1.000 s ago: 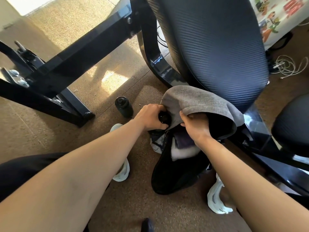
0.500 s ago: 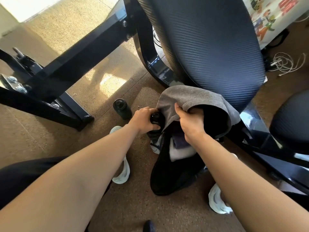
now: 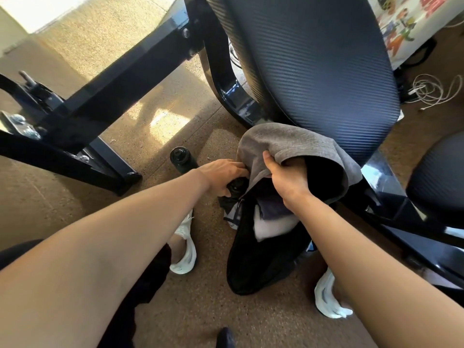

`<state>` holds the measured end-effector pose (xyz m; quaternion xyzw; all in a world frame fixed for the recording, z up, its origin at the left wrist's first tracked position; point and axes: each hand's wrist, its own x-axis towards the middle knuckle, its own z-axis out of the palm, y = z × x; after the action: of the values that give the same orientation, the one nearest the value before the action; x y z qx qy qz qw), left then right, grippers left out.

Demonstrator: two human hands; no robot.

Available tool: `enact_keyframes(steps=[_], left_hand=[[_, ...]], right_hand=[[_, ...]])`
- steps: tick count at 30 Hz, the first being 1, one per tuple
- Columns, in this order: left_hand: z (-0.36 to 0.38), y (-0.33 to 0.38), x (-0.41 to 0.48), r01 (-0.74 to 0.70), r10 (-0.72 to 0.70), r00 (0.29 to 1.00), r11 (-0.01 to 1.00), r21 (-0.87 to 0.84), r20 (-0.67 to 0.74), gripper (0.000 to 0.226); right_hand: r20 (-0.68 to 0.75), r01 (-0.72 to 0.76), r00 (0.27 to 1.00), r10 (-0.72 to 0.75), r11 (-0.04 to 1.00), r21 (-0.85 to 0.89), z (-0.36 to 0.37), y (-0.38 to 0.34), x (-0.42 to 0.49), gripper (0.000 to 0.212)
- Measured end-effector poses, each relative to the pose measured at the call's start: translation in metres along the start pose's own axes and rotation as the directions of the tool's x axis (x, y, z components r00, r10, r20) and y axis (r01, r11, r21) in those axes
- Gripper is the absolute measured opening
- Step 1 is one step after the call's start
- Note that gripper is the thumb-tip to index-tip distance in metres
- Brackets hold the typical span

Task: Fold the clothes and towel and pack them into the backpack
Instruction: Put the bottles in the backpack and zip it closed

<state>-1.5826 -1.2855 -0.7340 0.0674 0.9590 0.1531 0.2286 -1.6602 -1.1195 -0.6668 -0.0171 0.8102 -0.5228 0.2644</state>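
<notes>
The brown speckled floor (image 3: 180, 312) has bright sun patches beside a black metal frame (image 3: 113, 79), and a black bottle (image 3: 181, 159) stands near them. The black backpack (image 3: 258, 270) stands open on the floor between two white shoes (image 3: 186, 257), under a dark ribbed chair back (image 3: 313, 59), with folded clothes (image 3: 271, 222) inside. Of the hands, the right hand (image 3: 286, 179) grips a grey cloth (image 3: 296, 144) over the opening. The left hand (image 3: 223, 175) curls round a black round object (image 3: 236, 185) at the backpack's edge. White cables (image 3: 431, 91) lie far right.

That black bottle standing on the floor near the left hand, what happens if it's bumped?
The black bottle stands upright and looks tall for its base, so a bump would probably tip it. Being round, it would likely roll across the floor. It looks rigid; its weight cannot be judged.
</notes>
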Motion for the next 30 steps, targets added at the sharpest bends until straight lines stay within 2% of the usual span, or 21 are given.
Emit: enact_keyframes(steps=[1,3,6,8,9,13,14,16,18,20,22,24,28,30], left_hand=[[-0.003,0.001,-0.001,-0.014,0.014,1.000,0.999,0.031,0.016,0.071],[-0.003,0.002,-0.001,0.053,-0.051,0.998,0.997,0.060,-0.033,0.069],[0.003,0.007,0.000,0.332,-0.334,0.921,0.942,-0.042,-0.200,0.071],[0.010,0.011,0.003,0.429,-0.451,0.860,0.892,-0.141,-0.239,0.075],[0.016,0.012,0.005,0.429,-0.463,0.855,0.885,-0.181,-0.234,0.076],[0.037,0.007,-0.001,0.219,-0.234,0.964,0.968,-0.121,-0.126,0.083],[0.039,0.005,-0.002,0.223,-0.235,0.965,0.969,-0.110,-0.117,0.084],[0.040,0.005,-0.001,0.327,-0.346,0.926,0.934,-0.142,-0.149,0.083],[0.042,0.009,0.002,0.421,-0.481,0.854,0.863,-0.279,-0.197,0.084],[0.046,0.009,0.002,0.416,-0.537,0.818,0.799,-0.433,-0.206,0.083],[0.049,0.003,-0.003,0.355,-0.462,0.870,0.828,-0.435,-0.170,0.082],[0.048,-0.005,-0.005,0.299,-0.362,0.921,0.892,-0.339,-0.141,0.081],[0.039,-0.017,-0.009,0.289,-0.333,0.941,0.887,-0.360,-0.066,0.083],[0.038,-0.026,-0.017,0.296,-0.339,0.937,0.899,-0.323,-0.086,0.070]], right_hand=[[-0.002,0.003,1.000,-0.003,1.000,0.006,0.000,0.000,0.000,0.047],[-0.013,0.017,1.000,-0.017,1.000,0.007,-0.001,-0.001,0.000,0.044],[-0.026,0.033,0.999,-0.033,0.999,-0.002,-0.004,-0.002,0.000,0.040],[-0.024,0.042,0.999,-0.042,0.999,-0.012,-0.005,-0.003,0.000,0.039],[-0.023,0.041,0.999,-0.041,0.999,-0.004,-0.004,-0.002,-0.001,0.039],[-0.008,0.011,1.000,-0.011,0.999,0.049,0.002,0.001,-0.006,0.041],[-0.012,0.011,1.000,-0.011,0.998,0.055,0.003,0.002,-0.007,0.041],[-0.020,0.011,1.000,-0.010,0.998,0.064,0.003,0.005,-0.005,0.038],[-0.028,0.019,0.999,-0.017,0.998,0.061,0.002,0.005,-0.003,0.035],[-0.038,0.026,0.999,-0.024,0.998,0.064,0.002,0.006,-0.002,0.035],[-0.035,0.023,0.999,-0.020,0.997,0.076,0.002,0.009,-0.003,0.036],[-0.036,0.022,0.999,-0.019,0.996,0.082,0.003,0.011,-0.004,0.035],[0.005,0.026,1.000,-0.026,0.997,0.073,0.003,0.010,0.000,0.031],[0.029,0.037,0.999,-0.038,0.999,0.026,0.000,0.010,0.001,0.034]])
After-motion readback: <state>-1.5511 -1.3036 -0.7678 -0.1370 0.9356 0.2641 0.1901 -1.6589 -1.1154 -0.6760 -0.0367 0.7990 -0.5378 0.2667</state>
